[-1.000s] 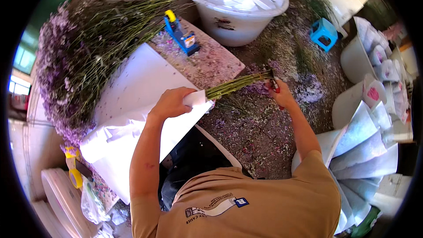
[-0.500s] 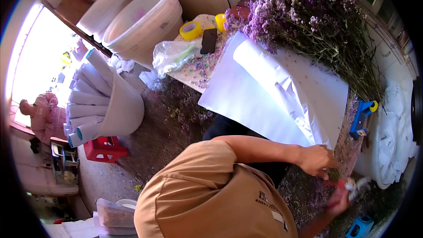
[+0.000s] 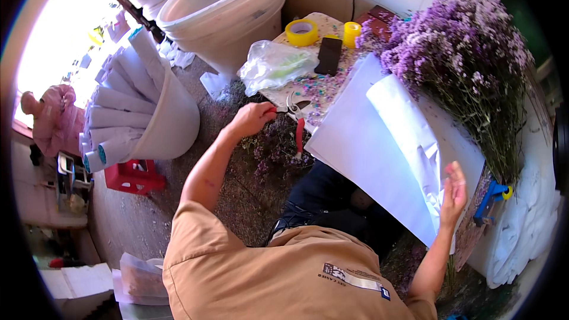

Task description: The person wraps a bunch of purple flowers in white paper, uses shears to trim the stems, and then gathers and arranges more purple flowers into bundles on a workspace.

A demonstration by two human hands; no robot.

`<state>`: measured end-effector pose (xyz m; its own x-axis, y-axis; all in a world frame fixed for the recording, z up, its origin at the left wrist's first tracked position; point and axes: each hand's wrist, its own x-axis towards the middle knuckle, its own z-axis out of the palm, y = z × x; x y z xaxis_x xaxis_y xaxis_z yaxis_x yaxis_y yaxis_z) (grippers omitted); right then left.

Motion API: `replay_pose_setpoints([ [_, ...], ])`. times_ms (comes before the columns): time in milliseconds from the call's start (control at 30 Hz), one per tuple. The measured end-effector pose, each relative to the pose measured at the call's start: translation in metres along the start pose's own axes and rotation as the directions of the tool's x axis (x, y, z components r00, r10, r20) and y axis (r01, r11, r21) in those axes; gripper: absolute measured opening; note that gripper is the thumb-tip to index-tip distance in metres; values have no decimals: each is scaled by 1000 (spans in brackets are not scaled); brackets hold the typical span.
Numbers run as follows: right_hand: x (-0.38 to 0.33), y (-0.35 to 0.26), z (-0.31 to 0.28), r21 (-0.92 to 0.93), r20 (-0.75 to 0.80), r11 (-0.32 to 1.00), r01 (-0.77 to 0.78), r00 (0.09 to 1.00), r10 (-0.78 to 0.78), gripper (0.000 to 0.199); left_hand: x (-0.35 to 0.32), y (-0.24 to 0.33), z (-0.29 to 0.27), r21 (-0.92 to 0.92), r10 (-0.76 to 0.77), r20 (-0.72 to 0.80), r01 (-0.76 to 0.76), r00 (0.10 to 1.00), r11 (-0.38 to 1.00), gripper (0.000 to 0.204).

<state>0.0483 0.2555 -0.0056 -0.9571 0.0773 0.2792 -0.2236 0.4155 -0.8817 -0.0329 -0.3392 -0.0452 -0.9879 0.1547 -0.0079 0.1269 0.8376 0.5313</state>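
**Holding the red cutters by the tabletop edge**

Gripping the cutters [image 3: 294, 120] well looks like the main job for the left hand [image 3: 252, 120]. Its grip is curled tight around one red handle. The other red handle hangs down loose, so the cutters are swung wide apart. I think the hand should catch both handles before it cuts. It should also keep the sharp end away from the fingers and from the leg below.

The cutters are just off the near edge of the tabletop [image 3: 323, 92], above a clump of purple flower bits [image 3: 275, 151] down low. Their shiny metal end points away from the hand, toward the tabletop. Their long line runs from the hand across to the tabletop edge, with the loose handle sticking down from it. I cannot tell how far the blades gape.

The right hand [image 3: 454, 194] is well apart, at the far edge of the big white paper [image 3: 367, 154]. Its grip is spread, with the fingers straight and flat against the sheet. It would help to keep the paper still that way. A big bunch of purple flowers [image 3: 462, 59] lies across the top of the paper.
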Motion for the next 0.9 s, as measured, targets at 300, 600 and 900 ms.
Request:
replay_pose_setpoints([
  [300,114,41,-5,-278,554,916,-291,730,400,94,53,-13,32,436,400,-214,-280,891,855,16],
  [600,77,10,12,21,603,809,-587,653,458,98,-25,174,156,-896,360,197,19,912,444,77],
  [900,66,-186,99,46,642,995,-89,765,38,116,-91,281,97,-953,187,171,211,967,-219,104],
])
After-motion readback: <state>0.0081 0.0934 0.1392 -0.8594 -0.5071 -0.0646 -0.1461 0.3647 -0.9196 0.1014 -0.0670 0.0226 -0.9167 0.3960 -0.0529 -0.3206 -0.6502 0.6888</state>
